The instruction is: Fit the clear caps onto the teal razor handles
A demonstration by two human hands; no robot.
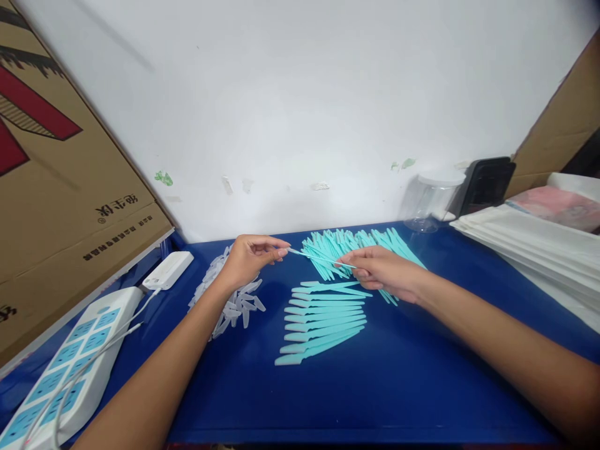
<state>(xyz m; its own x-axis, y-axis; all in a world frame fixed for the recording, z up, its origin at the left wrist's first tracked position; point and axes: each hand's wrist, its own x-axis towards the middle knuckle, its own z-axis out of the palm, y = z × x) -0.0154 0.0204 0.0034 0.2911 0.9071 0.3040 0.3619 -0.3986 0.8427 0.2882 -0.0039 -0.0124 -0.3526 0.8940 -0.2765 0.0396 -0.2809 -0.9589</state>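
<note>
Between my hands is a slim turquoise eyebrow razor [321, 257], held nearly level above the table. My right hand [382, 269] pinches its handle end. The fingertips of my left hand [250, 256] are closed at its other end on a small clear blade cap [292, 250]; how far the cap covers the blade is too small to tell. Beside and partly behind my left forearm lies a heap of clear caps [244, 305]. A pile of turquoise razors [335, 242] lies behind my right hand. In front, several capped razors [323, 317] form a loose column, tips to the left.
On the blue table [262, 400], a white power strip [100, 369] with cables and a white adapter [167, 270] stand left, beside a large cardboard box [70, 187]. At the back right are a clear jar [431, 203], a black phone-like object [485, 184] and stacked white bags [534, 250].
</note>
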